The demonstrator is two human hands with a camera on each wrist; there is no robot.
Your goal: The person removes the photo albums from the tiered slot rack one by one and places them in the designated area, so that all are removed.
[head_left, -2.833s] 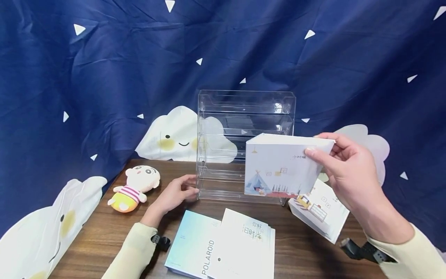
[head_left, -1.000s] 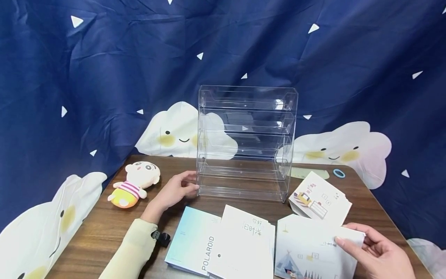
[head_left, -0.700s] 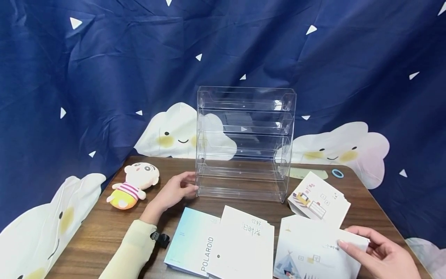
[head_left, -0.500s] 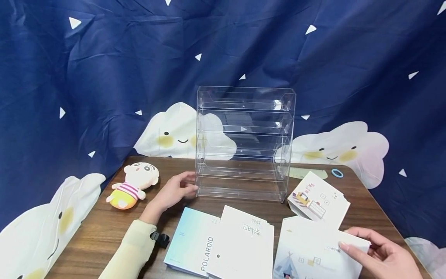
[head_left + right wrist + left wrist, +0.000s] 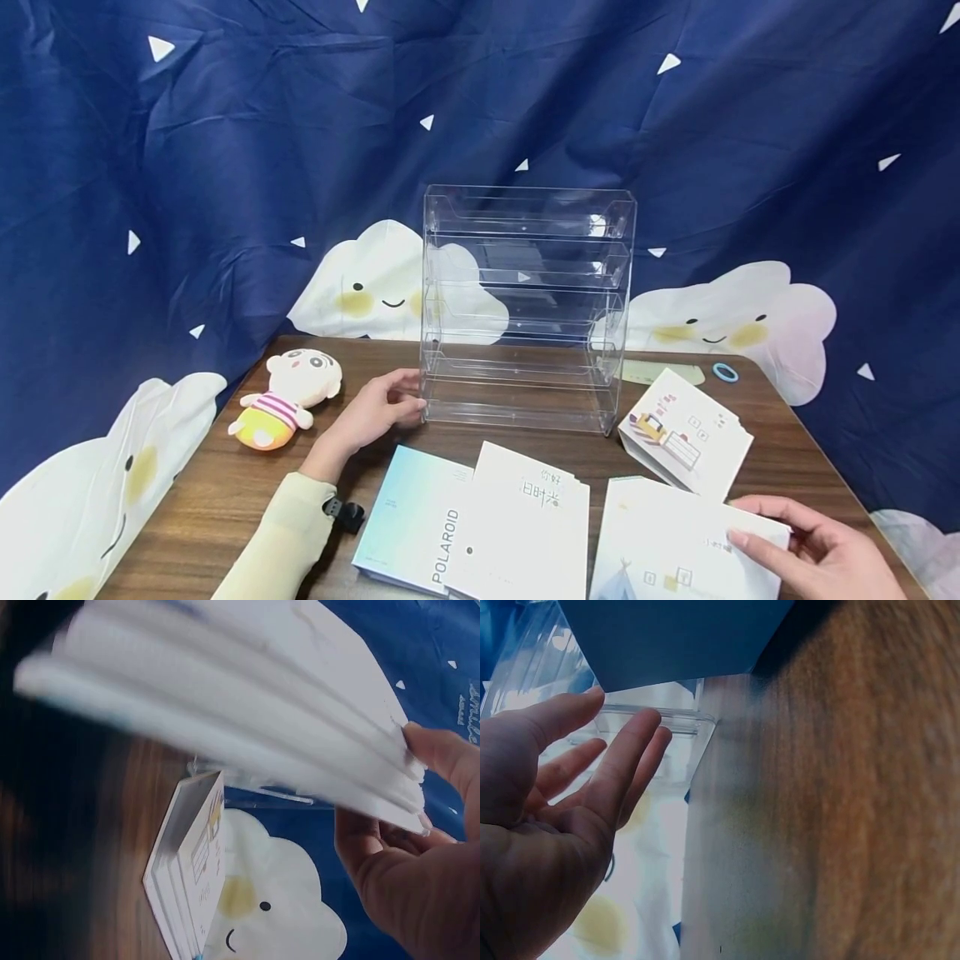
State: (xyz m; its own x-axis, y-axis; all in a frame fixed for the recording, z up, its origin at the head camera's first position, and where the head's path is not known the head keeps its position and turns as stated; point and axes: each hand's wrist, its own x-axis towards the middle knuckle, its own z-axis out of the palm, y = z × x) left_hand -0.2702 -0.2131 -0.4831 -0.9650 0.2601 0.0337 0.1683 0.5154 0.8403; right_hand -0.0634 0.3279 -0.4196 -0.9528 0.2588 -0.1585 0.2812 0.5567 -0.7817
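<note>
In the head view my right hand (image 5: 821, 546) pinches the right edge of a stack of white booklets (image 5: 675, 542) with a tent drawing, low at the front right. The right wrist view shows the thumb on one face, the fingers behind, and several thick layers in the stack (image 5: 225, 697). My left hand (image 5: 381, 410) is at the lower left side of a clear tiered rack (image 5: 517, 412). Its fingers look nearly straight in the left wrist view, close to the rack's edge (image 5: 694, 720); firm contact cannot be made out.
Front centre, white booklets (image 5: 525, 542) overlap a light-blue POLAROID booklet (image 5: 412, 517). Another white pile (image 5: 690, 433) with a yellow vehicle drawing lies right of the rack. Behind it are a pale green ruler-like strip (image 5: 663, 372) and a blue ring (image 5: 725, 372). A plush doll (image 5: 281, 400) lies left.
The tent-drawing stack has come down from in front of the rack to the front right, in my right hand. It has tipped flatter in the last half second. My left hand stays put.
</note>
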